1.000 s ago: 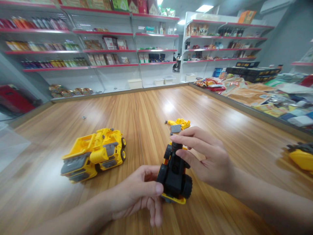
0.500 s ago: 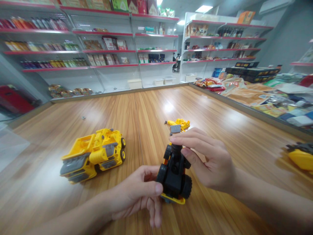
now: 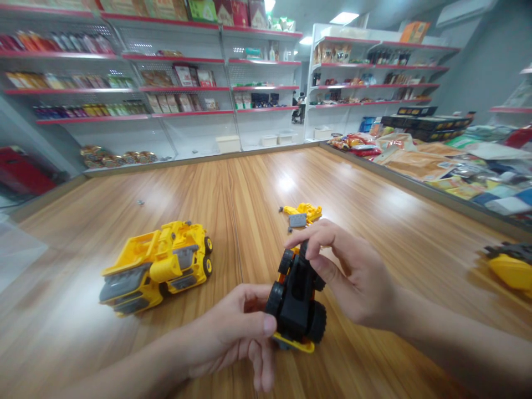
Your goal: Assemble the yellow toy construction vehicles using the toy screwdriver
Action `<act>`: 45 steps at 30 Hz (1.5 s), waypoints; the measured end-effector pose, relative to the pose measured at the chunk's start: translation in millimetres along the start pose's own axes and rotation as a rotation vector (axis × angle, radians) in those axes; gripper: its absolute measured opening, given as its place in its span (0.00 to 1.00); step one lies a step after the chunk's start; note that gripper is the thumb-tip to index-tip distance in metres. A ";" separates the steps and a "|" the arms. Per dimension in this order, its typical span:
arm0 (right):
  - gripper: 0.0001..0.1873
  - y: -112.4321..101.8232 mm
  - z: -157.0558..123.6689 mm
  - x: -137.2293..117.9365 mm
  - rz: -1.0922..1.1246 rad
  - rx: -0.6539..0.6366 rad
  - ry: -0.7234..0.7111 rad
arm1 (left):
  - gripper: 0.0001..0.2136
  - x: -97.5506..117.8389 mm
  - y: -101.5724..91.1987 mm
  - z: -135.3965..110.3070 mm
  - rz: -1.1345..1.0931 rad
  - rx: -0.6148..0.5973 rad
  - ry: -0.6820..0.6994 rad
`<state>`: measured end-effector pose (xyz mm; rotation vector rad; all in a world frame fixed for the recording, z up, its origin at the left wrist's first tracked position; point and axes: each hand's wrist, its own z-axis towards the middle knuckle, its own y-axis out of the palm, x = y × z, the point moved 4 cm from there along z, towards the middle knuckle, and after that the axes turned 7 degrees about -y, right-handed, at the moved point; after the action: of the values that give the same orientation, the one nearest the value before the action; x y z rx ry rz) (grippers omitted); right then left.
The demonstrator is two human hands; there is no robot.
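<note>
An upturned toy truck (image 3: 296, 307) shows its black underside, black wheels and a yellow edge. My left hand (image 3: 233, 330) grips it from the left, with the thumb on a rear wheel and the lower fingers hanging loose. At the truck's far end, my right hand (image 3: 353, 271) pinches a short black cylindrical piece (image 3: 305, 248) between thumb and fingers. The fingers partly cover this piece, and I cannot tell whether it is fixed to the chassis. Beyond it lies a yellow toy part with a grey plate (image 3: 297, 220).
On the left of the wooden table (image 3: 199, 188) stands a yellow toy dump truck (image 3: 160, 266). Another yellow and black toy (image 3: 513, 269) sits at the right edge. A tiny metallic bit (image 3: 140, 203) lies far left. Packaged goods (image 3: 419, 163) fill the area beyond the right rim.
My right fingers have bent and closed more tightly around the black piece, tilting or covering it. My left hand keeps its hold on the truck, which has barely moved.
</note>
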<state>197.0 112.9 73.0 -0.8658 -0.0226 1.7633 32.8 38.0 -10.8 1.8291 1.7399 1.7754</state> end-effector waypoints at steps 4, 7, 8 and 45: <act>0.17 1.5 -0.2 3.4 0.190 -0.044 0.103 | 0.23 0.5 0.8 -0.5 0.014 -0.004 0.001; 0.16 1.5 0.6 3.1 0.173 -0.082 0.114 | 0.23 0.3 1.1 -0.5 0.020 -0.004 -0.004; 0.14 1.5 1.0 2.8 0.167 -0.085 0.117 | 0.23 0.2 1.3 -0.5 0.024 -0.006 -0.006; 0.07 3.1 2.8 2.4 0.120 -0.053 0.155 | 0.23 0.1 -1.6 -2.4 0.025 0.021 0.010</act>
<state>192.6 114.9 72.4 -1.0591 0.0865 1.8085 30.1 37.3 -11.0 1.8620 1.7530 1.7848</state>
